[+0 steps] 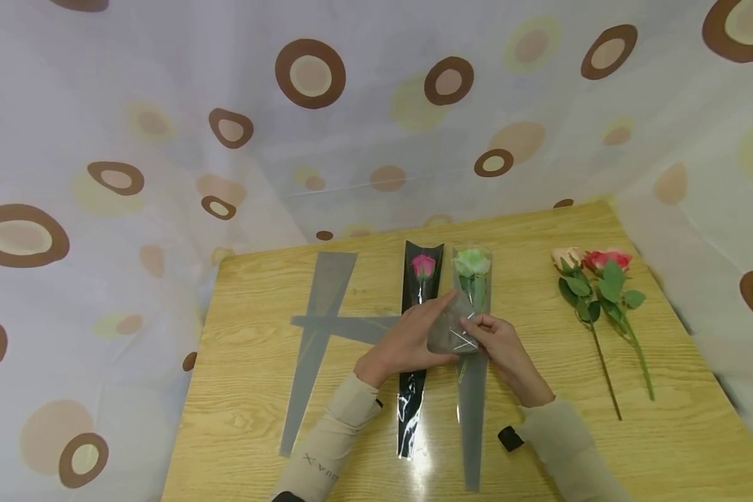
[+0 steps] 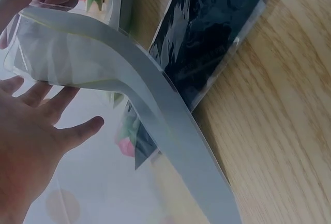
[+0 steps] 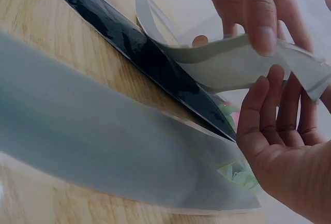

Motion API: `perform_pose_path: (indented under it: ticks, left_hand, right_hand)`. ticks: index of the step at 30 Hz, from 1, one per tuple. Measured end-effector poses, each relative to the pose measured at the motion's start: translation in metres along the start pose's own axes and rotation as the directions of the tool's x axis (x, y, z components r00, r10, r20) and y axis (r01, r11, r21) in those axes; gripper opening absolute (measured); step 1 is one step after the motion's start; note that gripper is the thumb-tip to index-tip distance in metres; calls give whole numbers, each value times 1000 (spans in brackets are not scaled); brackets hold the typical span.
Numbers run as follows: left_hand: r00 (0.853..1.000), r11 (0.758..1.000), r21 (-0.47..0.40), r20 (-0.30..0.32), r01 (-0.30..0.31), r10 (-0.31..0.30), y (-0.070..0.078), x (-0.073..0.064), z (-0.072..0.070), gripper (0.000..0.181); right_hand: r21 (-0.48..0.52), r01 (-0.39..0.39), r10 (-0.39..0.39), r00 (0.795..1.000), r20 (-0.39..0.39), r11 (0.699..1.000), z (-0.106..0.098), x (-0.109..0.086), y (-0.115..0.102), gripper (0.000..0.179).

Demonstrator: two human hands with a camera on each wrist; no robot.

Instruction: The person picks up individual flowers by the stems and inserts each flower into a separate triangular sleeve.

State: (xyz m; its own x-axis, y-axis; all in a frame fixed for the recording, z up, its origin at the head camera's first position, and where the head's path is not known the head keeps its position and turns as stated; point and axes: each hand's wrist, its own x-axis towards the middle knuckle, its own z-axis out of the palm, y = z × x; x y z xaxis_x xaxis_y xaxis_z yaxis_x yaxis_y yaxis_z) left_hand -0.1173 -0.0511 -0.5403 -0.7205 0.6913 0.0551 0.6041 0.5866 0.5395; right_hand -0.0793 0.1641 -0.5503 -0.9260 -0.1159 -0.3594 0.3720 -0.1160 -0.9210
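Observation:
A grey translucent flower sleeve (image 1: 450,333) is held up between both hands, its wide end bent upward and its narrow tail reaching left over the table. My left hand (image 1: 404,343) spans the wide end, with thumb and fingers on opposite edges. At the right edge of that end, my right hand (image 1: 507,352) pinches the film between thumb and fingers. In the left wrist view the sleeve (image 2: 170,113) curves down toward the wood. Beneath the hands lie a pink rose (image 1: 423,265) in a black sleeve (image 1: 411,411) and a pale green rose (image 1: 472,262) in a grey sleeve (image 1: 473,418).
Another grey sleeve (image 1: 307,369) lies flat at the left, crossed by the held sleeve's tail. To the right rest two loose roses, one peach (image 1: 567,259) and one red (image 1: 609,261), stems toward me. Patterned white cloth (image 1: 364,139) hangs around the wooden table (image 1: 238,390).

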Motion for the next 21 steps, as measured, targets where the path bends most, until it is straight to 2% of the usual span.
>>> perform_pose_path:
  ticks: [7,11,12,15,18,21]
  left_hand:
    - [1000,999,-26,-1,30,-30,-1,-1,2,109]
    - [999,999,8,12,33,-33,-1,-1,2,107]
    - [999,999,22,17,32,-32,-1,-2,2,106]
    - [999,998,54,36,36,-38,1,-3,1,104]
    - [998,995,90,49,34,-39,2,-4,1,102]
    - [999,992,129,50,16,-23,2,-4,3,102]
  right_hand:
    - [60,-18,17,1000,22,998,-3,0,1,27]
    - [-24,46,-46,999,-7,999,-4,1,2,12]
    - [-60,64,-66,998,-20,996,-5,0,3,13]
    - [-171,112,-123,991,-50,979,-6,-1,1,33]
    - [-246,112,-119,993,-11,963,-8,-2,-1,48]
    - [-267,92,-79,995,62,959,-10,-2,-3,39]
